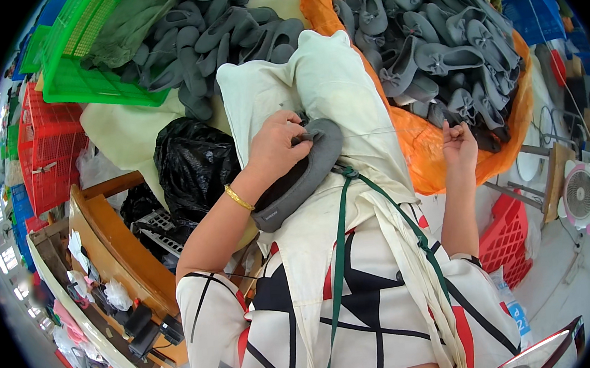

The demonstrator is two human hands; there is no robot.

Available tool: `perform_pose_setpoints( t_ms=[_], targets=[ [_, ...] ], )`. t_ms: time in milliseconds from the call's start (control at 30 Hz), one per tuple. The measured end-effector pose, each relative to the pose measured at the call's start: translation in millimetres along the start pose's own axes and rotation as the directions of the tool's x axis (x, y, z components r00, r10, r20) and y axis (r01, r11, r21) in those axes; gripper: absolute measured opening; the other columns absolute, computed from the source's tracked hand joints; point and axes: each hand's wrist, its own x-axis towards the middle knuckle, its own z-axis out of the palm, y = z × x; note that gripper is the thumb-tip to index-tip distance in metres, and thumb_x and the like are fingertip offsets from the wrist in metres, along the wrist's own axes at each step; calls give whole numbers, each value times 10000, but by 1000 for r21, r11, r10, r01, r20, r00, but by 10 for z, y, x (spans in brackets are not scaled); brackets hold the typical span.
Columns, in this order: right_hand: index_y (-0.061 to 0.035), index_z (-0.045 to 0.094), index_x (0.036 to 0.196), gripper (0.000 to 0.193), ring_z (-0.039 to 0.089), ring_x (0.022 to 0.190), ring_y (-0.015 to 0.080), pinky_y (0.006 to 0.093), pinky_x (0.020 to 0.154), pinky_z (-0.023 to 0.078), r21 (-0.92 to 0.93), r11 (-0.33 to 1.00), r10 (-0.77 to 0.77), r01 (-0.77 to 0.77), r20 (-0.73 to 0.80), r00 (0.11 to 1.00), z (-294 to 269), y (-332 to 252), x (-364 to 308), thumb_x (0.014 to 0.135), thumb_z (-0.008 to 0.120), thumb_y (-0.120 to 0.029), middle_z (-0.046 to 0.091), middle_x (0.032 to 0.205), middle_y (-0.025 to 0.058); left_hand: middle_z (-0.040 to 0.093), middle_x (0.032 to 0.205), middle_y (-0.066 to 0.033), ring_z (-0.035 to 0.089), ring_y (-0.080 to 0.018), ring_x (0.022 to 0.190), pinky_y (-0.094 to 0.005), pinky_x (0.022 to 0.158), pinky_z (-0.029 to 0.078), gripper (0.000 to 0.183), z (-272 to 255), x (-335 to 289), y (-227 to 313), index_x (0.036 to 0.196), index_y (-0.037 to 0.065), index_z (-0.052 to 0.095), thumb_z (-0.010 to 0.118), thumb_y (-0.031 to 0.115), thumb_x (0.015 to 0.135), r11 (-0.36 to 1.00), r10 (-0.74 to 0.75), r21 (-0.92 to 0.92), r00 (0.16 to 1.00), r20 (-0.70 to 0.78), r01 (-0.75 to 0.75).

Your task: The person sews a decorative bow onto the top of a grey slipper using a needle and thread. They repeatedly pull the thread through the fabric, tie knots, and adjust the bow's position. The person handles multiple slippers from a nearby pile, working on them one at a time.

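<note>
A dark grey slip-on shoe [308, 183] lies on my lap over a white apron [329, 79], its toe pointing away to the right. My left hand [280, 144] is closed on the shoe, thumb and fingers pinching the upper near the toe. From that spot a thin thread [387, 132] runs taut to the right. Well apart from the shoe, my right hand [459, 145] pinches the thread's other end in front of an orange sack. Whether a needle is between those fingertips is too small to tell.
Many grey shoes with small bows [447, 57] fill the orange sack [420, 161] at far right. More grey shoes [194, 61] lie by a green crate [69, 83] at far left. A black plastic bag [194, 160], wooden desk [121, 244] and red crate [50, 153] stand left; a fan [581, 193] stands right.
</note>
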Motion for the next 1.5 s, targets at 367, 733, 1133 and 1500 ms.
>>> perform_pose_setpoints(
  t_ms=[367, 733, 1133, 1500],
  targets=[
    [-17, 529, 900, 83, 509, 591, 142, 482, 908, 573, -209, 833, -498, 512, 120, 859, -155, -706, 188, 976, 520, -50, 513, 757, 51, 609, 1052, -101, 612, -248, 924, -319, 795, 500, 184, 41, -7, -67, 879, -21, 703, 749, 127, 779, 1000, -31, -1, 999, 12, 31],
    [-54, 635, 971, 147, 607, 897, 326, 404, 753, 515, -292, -149, 324, 945, 888, 325, 1121, 941, -1092, 846, 663, -129, 608, 932, 145, 636, 854, -22, 552, -101, 733, -253, 655, 457, 156, -176, -184, 285, 887, -3, 698, 707, 153, 885, 957, -194, -227, 980, -47, 179],
    [-68, 620, 871, 94, 616, 781, 313, 398, 667, 499, -227, 270, 302, 936, 943, 142, 1240, 1097, -1506, 855, 680, -138, 621, 826, 113, 698, 801, -54, 534, -76, 568, -230, 523, 433, 201, 66, -150, 252, 869, 5, 705, 687, 202, 907, 668, -490, -422, 789, 369, 613],
    [-70, 661, 953, 80, 630, 743, 283, 353, 632, 491, -315, 228, 332, 922, 915, 230, 1383, 1329, -1291, 878, 632, -76, 629, 843, 95, 649, 749, -36, 527, -66, 560, -218, 466, 422, 116, -105, -225, 107, 860, 60, 596, 631, 138, 938, 178, -461, -715, 699, 546, 676]
  ],
)
